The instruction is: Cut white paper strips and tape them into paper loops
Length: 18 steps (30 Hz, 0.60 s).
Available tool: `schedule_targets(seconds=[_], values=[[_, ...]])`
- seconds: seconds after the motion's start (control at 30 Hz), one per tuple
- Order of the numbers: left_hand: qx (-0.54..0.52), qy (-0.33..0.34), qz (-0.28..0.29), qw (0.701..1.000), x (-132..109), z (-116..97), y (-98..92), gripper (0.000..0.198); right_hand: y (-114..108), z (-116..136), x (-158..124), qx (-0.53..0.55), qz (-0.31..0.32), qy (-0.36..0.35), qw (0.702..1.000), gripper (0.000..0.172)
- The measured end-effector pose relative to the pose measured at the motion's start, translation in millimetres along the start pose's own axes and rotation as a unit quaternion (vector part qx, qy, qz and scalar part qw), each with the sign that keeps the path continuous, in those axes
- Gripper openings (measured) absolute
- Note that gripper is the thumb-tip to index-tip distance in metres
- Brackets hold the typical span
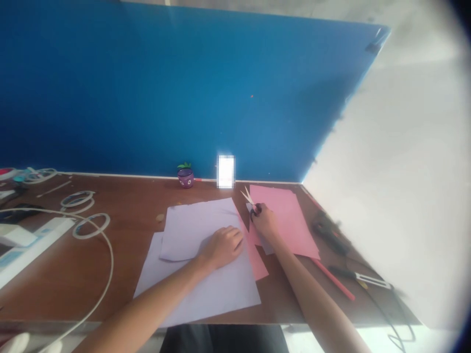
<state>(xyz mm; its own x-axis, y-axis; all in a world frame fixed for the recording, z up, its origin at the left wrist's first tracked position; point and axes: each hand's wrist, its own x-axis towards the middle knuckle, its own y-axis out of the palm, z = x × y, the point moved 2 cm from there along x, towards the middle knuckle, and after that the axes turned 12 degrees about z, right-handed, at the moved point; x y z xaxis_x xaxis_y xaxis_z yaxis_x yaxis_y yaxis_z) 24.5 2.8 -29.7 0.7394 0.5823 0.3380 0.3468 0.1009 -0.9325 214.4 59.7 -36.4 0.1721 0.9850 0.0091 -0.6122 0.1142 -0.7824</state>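
My left hand rests on a pale lilac sheet of paper, fingers curled loosely against it. That sheet lies on top of a larger white sheet. My right hand is closed round the black handles of a pair of scissors, whose blades point up and to the left. The scissors sit over the left edge of a pink sheet, and a pink strip runs down beside the white sheet.
On the brown desk lie rolls of tape, a white cable and a white power strip at the left. A purple pot stands by the blue partition. A red pencil and dark tools lie at the right.
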Motion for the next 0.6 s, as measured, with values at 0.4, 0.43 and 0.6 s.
schedule_targets(seconds=[0.4, 0.43, 0.6], values=[[-0.256, -0.162, -0.010, 0.953, 1, 20, 1.5, 0.028, 7, 25, -19, 0.408, 0.085, -0.145, 0.897, 0.018], [-0.270, -0.161, -0.005, 0.949, 2, 21, -0.1, 0.028, 11, 28, -22, 0.430, 0.104, -0.149, 0.884, 0.020], [-0.371, -0.172, 0.027, 0.912, 5, 22, -11.3, 0.035, 24, 37, -31, 0.429, 0.133, -0.184, 0.874, 0.022]])
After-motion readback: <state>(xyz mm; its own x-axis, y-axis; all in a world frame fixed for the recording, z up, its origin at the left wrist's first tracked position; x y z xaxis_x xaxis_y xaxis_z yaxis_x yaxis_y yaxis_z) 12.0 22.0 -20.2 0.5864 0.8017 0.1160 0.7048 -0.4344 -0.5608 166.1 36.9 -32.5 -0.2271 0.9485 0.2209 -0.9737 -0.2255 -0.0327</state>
